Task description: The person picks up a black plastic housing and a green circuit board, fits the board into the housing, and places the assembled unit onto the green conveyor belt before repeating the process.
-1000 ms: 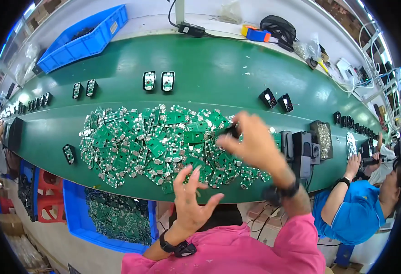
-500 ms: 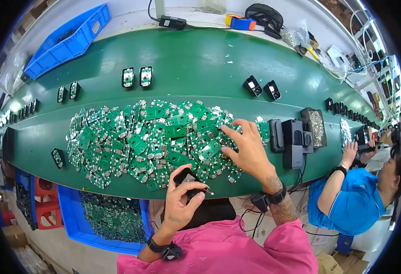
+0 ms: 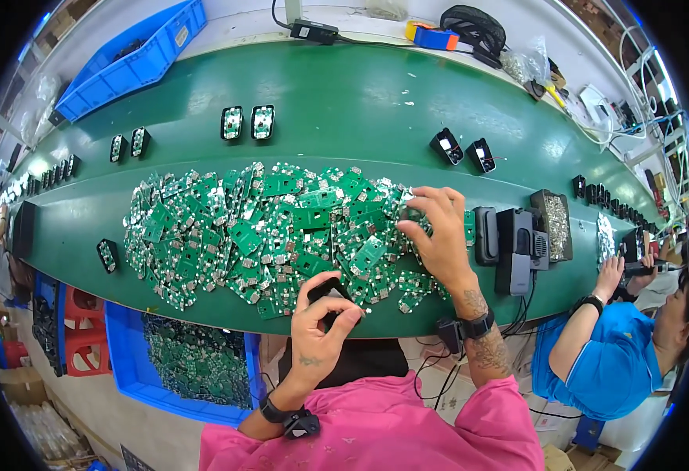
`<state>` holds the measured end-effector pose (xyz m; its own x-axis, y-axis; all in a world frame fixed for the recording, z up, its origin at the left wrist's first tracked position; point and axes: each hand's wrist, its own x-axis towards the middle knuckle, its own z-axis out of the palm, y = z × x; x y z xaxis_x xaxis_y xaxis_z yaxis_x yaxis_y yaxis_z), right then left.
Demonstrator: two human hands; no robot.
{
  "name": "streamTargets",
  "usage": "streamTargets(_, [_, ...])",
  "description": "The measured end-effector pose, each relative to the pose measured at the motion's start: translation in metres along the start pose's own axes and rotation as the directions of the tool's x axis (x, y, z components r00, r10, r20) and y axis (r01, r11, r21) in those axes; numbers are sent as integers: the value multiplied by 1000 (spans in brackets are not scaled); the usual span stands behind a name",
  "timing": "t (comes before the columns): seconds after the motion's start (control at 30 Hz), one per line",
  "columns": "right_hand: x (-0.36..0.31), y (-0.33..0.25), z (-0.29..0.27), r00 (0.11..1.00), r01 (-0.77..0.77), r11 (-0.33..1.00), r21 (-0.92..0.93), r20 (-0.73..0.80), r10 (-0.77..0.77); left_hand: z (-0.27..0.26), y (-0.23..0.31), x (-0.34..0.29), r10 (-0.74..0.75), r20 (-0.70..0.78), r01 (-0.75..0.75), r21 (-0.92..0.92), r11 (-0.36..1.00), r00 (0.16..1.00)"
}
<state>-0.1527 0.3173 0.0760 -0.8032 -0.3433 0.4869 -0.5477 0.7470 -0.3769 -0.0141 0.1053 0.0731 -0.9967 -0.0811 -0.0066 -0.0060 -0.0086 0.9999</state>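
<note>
My left hand (image 3: pixel 317 334) is closed around a small black plastic housing (image 3: pixel 330 292) at the table's front edge. A short wire with a white plug (image 3: pixel 368 311) sticks out beside its fingertips. At the right end of a wide heap of green circuit boards (image 3: pixel 309 220), my right hand (image 3: pixel 441 235) has its thumb and fingers curled round a small circuit board (image 3: pixel 413 213), mostly hidden by the fingers. Loose boards lie under and beside that hand.
Black charger-like devices (image 3: pixel 513 251) and a box of small metal parts (image 3: pixel 555 224) stand right of the heap. Housings with boards (image 3: pixel 263 122) and two wired housings (image 3: pixel 482 155) sit farther back. A blue bin (image 3: pixel 128 345) stands below at left; a co-worker (image 3: pixel 599 345) sits at right.
My right hand has moved slightly right and up, its thumb and fingers closing on a board from the heap. My left hand still holds the housing, now turned more away from view.
</note>
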Motion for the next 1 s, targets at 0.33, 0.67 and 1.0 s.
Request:
streamTargets(0.33, [-60, -88, 7, 799, -362, -158, 919, 393, 456, 17, 19, 15, 557, -110, -378, 625, 683, 823])
streamTargets(0.67, [-76, -104, 20, 798, -355, -184, 916, 400, 450, 18, 10, 11, 564, -45, -405, 649, 644, 825])
streamTargets(1.0, [-76, -119, 20, 839, -384, 216, 898, 241, 488, 16, 6, 6, 331, -62, -265, 471, 841, 941])
